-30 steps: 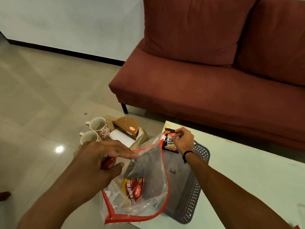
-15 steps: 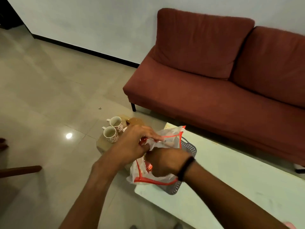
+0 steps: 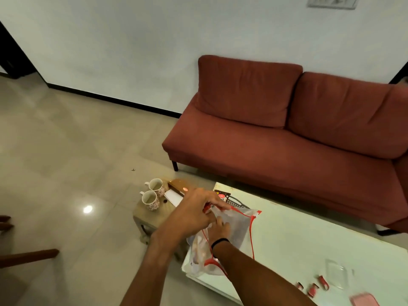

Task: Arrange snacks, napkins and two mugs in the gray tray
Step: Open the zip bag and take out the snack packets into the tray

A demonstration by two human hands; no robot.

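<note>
A clear plastic bag [image 3: 239, 230] with red trim lies over the gray tray [image 3: 237, 203] at the near-left corner of the pale table [image 3: 309, 239]. My left hand [image 3: 196, 212] grips the bag's red-edged mouth. My right hand [image 3: 218, 229] is inside the bag; what it holds is hidden. A dark snack packet [image 3: 222, 195] rests at the tray's far end. Two floral mugs [image 3: 152, 193] stand on a low wooden stool [image 3: 150, 214], beside a brown napkin holder [image 3: 177, 186] and white napkins [image 3: 173, 197].
A red sofa [image 3: 287, 133] runs behind the table. Small red wrappers [image 3: 313, 287], a clear container [image 3: 336, 272] and a pink object [image 3: 364, 300] lie on the table's near right. A wooden chair leg [image 3: 28, 256] juts in at left.
My right hand left the snack packet in the tray and went into the bag. My left hand closed on the bag's mouth. The camera pulled back and up.
</note>
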